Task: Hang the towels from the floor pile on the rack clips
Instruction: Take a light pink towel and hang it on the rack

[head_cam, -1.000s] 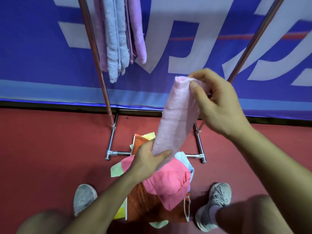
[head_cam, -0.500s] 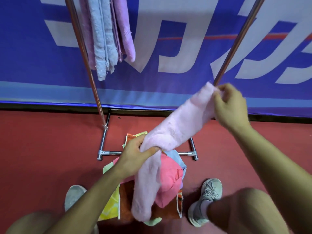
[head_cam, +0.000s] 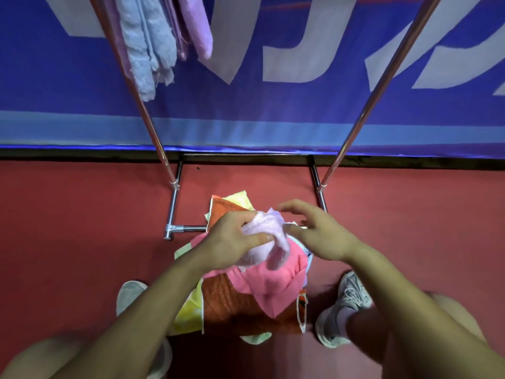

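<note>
Progress: a few towels are already up. A light blue fluffy towel [head_cam: 144, 50] and a lilac fluffy towel [head_cam: 196, 26] hang by the left upright of the chrome tube rack [head_cam: 153, 132]. The clips are out of view, so can't tell how many are free. Plenty is left: the pile on the red floor [head_cam: 82, 228] between the person's feet holds a hot pink towel [head_cam: 273, 285] on top, with an orange ribbed towel [head_cam: 226, 302] and a yellow towel [head_cam: 188, 310] under it, plus pale green bits at the edges. I'd judge the task is in its first half.

In hand is a pale pink fluffy towel [head_cam: 262, 236], bunched up just above the pile, near the rack's front base bar. Left hand [head_cam: 232, 239]: grip clenched round the bunch, thumb across the front. Right hand [head_cam: 319, 233]: grip released, fingers spread and loosely arched just beside the towel. Can't tell if the thumb touches it.

Orientation: it's wadded, so there's no clean long axis. One tuft pokes out past the left fingers toward the rack, and a short tail droops from the fist toward the pile. What axis there is runs approx. rack-to-person, tail end down. It prob. needs shaking out and a corner found before clipping.
</note>
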The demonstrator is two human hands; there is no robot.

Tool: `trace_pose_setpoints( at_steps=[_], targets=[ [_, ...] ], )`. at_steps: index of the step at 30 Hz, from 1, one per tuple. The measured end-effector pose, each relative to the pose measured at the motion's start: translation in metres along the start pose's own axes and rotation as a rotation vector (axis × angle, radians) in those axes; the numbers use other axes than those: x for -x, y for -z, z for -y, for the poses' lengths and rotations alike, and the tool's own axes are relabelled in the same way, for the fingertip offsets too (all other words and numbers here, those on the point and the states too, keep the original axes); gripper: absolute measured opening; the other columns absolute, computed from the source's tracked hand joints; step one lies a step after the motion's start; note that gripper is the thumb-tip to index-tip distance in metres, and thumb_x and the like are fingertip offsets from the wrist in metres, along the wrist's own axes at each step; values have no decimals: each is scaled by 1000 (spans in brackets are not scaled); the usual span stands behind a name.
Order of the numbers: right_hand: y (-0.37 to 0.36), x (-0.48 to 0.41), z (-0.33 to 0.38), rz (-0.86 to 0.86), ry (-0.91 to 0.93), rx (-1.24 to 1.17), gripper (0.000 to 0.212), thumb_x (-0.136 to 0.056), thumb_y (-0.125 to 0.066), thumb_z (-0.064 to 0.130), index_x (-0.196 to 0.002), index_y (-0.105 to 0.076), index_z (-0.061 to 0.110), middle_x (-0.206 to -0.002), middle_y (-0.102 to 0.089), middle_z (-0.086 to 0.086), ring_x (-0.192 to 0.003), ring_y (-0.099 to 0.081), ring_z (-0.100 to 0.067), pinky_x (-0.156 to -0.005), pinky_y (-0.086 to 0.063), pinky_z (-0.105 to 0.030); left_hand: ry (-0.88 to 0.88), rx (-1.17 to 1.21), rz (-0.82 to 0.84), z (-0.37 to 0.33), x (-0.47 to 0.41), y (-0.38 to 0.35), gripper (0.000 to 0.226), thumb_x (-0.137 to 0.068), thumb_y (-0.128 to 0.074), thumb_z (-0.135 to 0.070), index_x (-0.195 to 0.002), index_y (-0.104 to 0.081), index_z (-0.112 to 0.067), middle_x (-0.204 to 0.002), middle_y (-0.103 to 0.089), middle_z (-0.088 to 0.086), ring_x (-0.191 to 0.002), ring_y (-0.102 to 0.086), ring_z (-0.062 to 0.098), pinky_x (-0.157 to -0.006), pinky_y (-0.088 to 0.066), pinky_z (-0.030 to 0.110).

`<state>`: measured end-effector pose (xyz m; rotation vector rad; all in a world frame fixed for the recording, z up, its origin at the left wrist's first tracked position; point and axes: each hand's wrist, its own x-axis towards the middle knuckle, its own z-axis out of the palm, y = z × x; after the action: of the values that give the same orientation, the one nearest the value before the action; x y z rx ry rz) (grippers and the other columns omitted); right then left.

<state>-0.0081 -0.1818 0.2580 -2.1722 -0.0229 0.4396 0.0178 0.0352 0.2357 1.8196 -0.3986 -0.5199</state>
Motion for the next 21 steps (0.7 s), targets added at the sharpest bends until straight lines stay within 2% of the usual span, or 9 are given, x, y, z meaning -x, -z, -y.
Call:
trace_pose_setpoints(
  at_steps=[2, 4, 7, 9, 12, 14, 16, 18, 21],
  targets=[
    [-16, -2, 12, 46, 93, -123, 38, -87, -52, 19, -122, -63, 28, -122, -67, 16, -119, -60, -3, -105, -45, -28, 17, 8, 18, 1, 0, 0, 19, -78, -78, -30, -91, -73, -16, -81, -70, -11, -75, -59, 5, -72, -49, 35],
    [-22, -7, 11, 67, 85, -114, 44, -80, -47, 32, -121, -64, 30, -116, -70, 16, -114, -63, -5, -106, -46, -35, 50, 6, 9, 2, -1, 3, 19, -76, -77, -29, -93, -74, -20, -84, -74, -7, -78, -65, 9, -75, -53, 39],
    [-22, -12, 8, 106, 47, -47, 41, -75, -49, 48, -101, -67, 22, -94, -71, 7, -89, -64, -14, -89, -52, -50, 73, -72, 19, 6, -1, 11, 19, -70, -77, -34, -86, -70, -27, -78, -70, -8, -74, -61, 8, -72, -51, 38],
    [-23, -14, 8, 111, 58, -10, 40, -71, -49, 52, -80, -60, 14, -74, -57, 3, -70, -51, -14, -75, -50, -52, 108, -84, 56, 10, 0, 17, 35, -63, -81, -43, -91, -65, -28, -78, -66, -11, -72, -57, 6, -69, -47, 34],
    [-21, -11, 13, 125, 113, -39, 30, -72, -49, 46, -66, -48, 16, -66, -45, 5, -64, -43, -12, -65, -44, -47, 167, -87, 167, 13, 3, 22, 48, -60, -88, -44, -92, -63, -19, -75, -61, 3, -70, -52, 11, -66, -41, 32],
    [-18, -7, 17, 130, 154, -130, 21, -76, -51, 35, -66, -48, 17, -66, -44, 6, -65, -42, -11, -62, -39, -39, 180, -136, 261, 10, 6, 22, 36, -68, -90, -30, -81, -63, -10, -66, -57, -6, -61, -50, 7, -61, -41, 29],
    [-14, -3, 20, 125, 169, -219, 15, -82, -50, 21, -71, -51, 9, -70, -47, 2, -68, -44, -12, -63, -37, -35, 199, -155, 338, 6, 10, 20, 28, -70, -90, -25, -75, -65, -12, -63, -61, -12, -58, -53, 5, -60, -44, 30],
    [-8, -1, 20, 105, 177, -266, 12, -83, -48, 14, -74, -53, 8, -72, -49, -1, -68, -45, -13, -63, -37, -33, 212, -124, 375, 2, 12, 23, 25, -71, -89, -24, -77, -66, -15, -67, -65, -10, -62, -58, 7, -63, -47, 32],
    [7, 0, 16, 54, 185, -271, 11, -79, -49, 9, -75, -54, 18, -70, -50, 3, -66, -44, -12, -60, -36, -30, 171, 70, 357, -9, 15, 33, 18, -84, -80, -17, -92, -65, -11, -82, -66, -6, -79, -62, 8, -72, -48, 25]
  ],
)
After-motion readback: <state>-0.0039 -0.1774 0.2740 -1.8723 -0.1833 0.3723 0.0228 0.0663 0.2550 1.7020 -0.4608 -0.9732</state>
